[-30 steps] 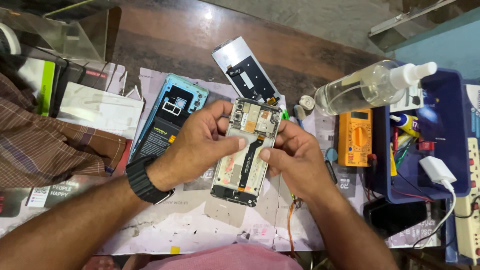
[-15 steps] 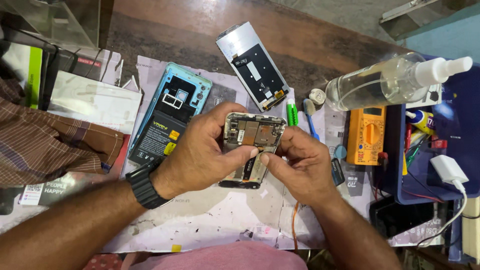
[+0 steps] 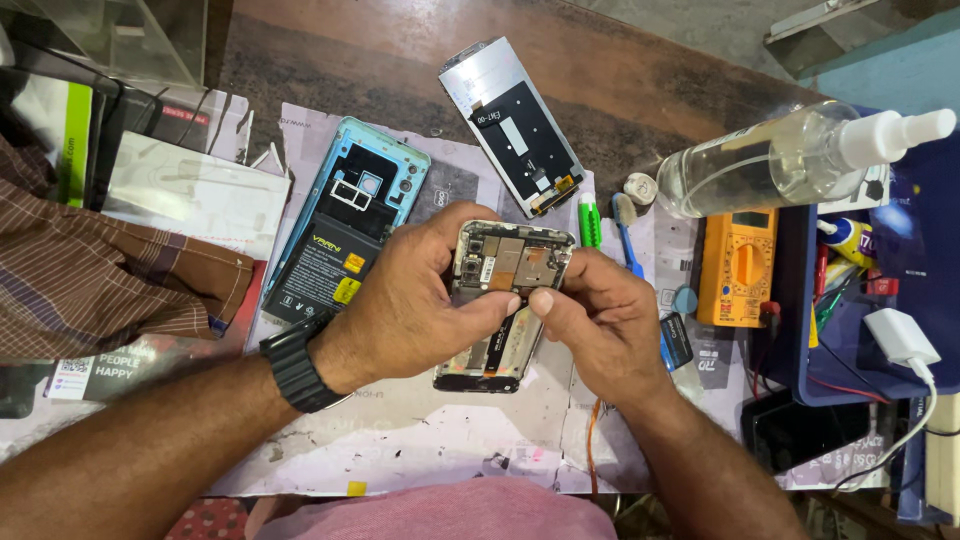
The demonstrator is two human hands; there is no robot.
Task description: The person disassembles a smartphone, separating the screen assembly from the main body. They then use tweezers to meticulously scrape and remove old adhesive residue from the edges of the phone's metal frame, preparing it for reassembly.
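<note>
An opened phone (image 3: 508, 262) with its back off and its circuit boards showing is held above the paper-covered table (image 3: 420, 440). My left hand (image 3: 410, 300), with a black watch at the wrist, grips the phone's left side, thumb across its middle. My right hand (image 3: 598, 322) holds the right side, thumb tip pressed against the left thumb over the boards. The phone's lower half is partly hidden by both hands.
A blue phone shell with a battery (image 3: 345, 230) lies to the left, a display panel (image 3: 512, 125) behind. A clear spray bottle (image 3: 790, 160), orange multimeter (image 3: 738, 268), blue tool tray (image 3: 880, 300) and white charger (image 3: 900, 337) are at the right. Brown striped cloth (image 3: 100, 280) lies left.
The phone has tilted and been drawn closer together between both hands; my thumbs have met over its middle. The view has shifted slightly.
</note>
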